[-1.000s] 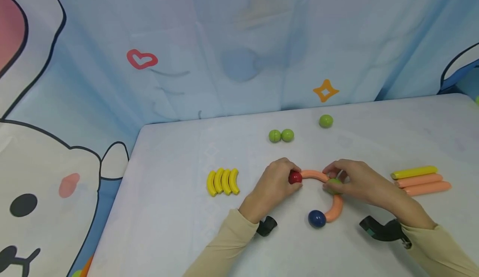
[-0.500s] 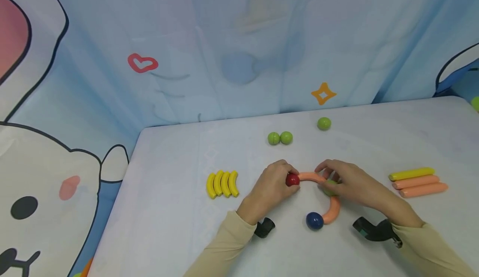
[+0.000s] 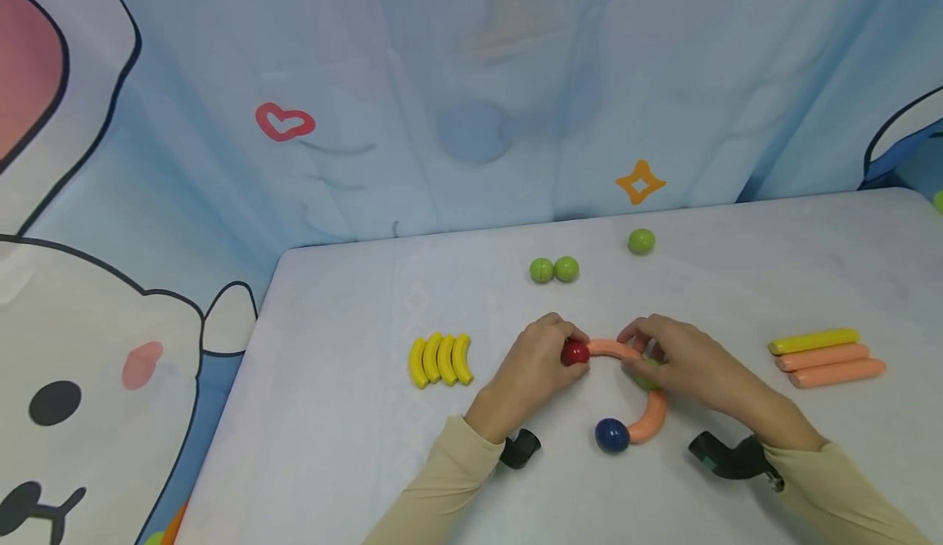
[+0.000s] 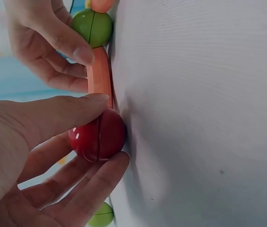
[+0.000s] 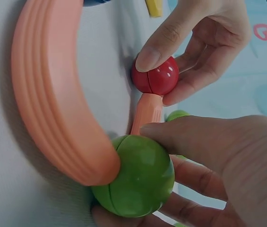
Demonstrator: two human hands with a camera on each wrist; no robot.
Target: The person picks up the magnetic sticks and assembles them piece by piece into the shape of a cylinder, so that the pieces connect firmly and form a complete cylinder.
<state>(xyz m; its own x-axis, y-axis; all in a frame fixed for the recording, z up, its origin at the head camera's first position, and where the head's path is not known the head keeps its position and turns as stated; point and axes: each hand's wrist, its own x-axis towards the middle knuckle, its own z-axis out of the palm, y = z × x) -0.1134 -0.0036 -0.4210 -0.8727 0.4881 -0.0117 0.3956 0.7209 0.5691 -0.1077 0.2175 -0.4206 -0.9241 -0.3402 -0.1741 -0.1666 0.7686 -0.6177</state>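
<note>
Left grip (image 3: 538,358) pinches red ball (image 4: 98,137). Right grip (image 3: 685,361) pinches green ball (image 5: 143,177). Curved orange stick (image 3: 609,348) sits between both grips, touching both balls. Second curved orange stick (image 3: 651,416) goes from green ball to blue ball (image 3: 612,435), on near side of right grip. Four curved yellow sticks (image 3: 445,359) left of left grip. Three straight sticks (image 3: 823,358) right of right grip. Two more green balls (image 3: 541,270) past left grip.

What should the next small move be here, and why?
Probably a gentle push of the red ball toward the green ball: the left hand grips the red one, the right hand holds the green one, and a curved orange piece bridges them, so pressing inward might firm both joints.
</note>
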